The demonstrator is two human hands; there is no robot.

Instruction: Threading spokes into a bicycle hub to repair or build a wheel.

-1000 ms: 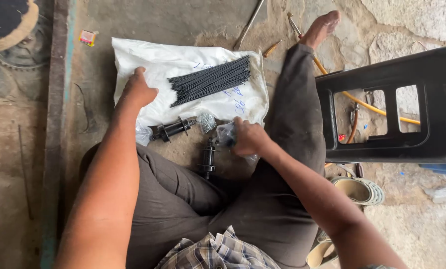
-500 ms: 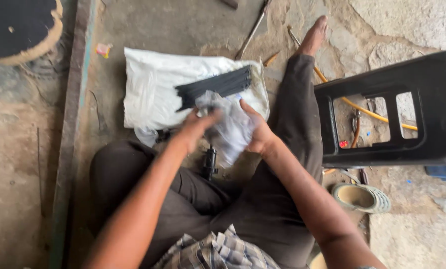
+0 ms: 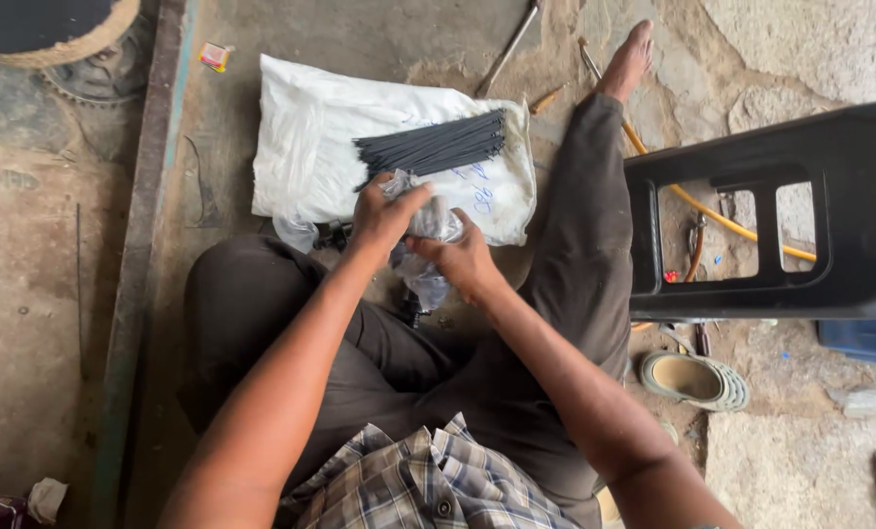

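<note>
Both hands at frame centre, over lap: left hand and right hand fingers clamped on crumpled clear plastic bag, pinching mouth to work it. Bundle of thin black rods parked on white sack above, off dirt.

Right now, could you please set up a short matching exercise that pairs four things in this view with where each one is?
Things:
1. bundle of black rods
2. clear plastic bag
3. black stool
4. sandal

Places:
A. on the ground below the stool
B. held between the left hand and the right hand
C. on the white sack
D. beside the outstretched leg, to the right

Pairs: 1-C, 2-B, 3-D, 4-A
</note>
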